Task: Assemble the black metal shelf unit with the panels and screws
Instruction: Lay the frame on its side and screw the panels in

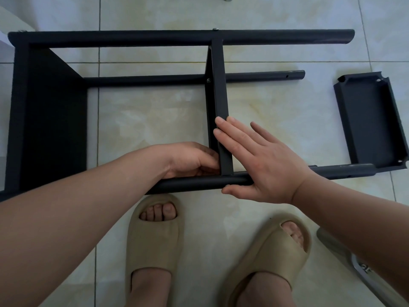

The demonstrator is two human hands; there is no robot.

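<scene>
The middle panel (218,85) runs near-to-far, its near end meeting the near tube (199,183) between the hands, with the left hand (192,160) curled around its left edge and the right hand (261,165) pressing straight-fingered against its right face.

We look down on a floor (155,111) of pale marbled tiles with thin dark joints. Across the upper and middle frame the black shelf frame (53,111) lies on its side (poles running left to right). At the right a loose panel (371,120) lies rim-up. Two beige slippers (155,235) stand at bottom centre.
</scene>
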